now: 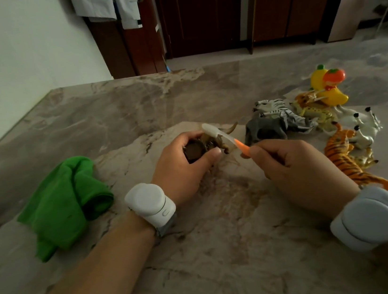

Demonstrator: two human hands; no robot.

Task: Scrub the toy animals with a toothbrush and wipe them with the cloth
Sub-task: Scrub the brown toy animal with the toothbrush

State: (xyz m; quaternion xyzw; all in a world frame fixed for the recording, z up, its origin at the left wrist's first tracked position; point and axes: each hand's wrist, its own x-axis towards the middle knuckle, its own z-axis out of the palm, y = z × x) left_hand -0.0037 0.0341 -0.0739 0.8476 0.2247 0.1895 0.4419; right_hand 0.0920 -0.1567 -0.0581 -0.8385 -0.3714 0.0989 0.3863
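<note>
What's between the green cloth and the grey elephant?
Head view: the left hand gripping a brown horned toy, the toothbrush across it. From green cloth to hand, bare table.

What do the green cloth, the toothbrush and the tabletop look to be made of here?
Green cloth: soft matte fabric, crumpled in folds. Toothbrush: probably plastic or silicone, translucent whitish head, orange handle. Tabletop: looks like polished marble or imitation, veined, faintly reflective.

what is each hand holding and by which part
The left hand grips a brown horned toy animal round its body; the right hand pinches a translucent orange-handled toothbrush by its handle.
</note>
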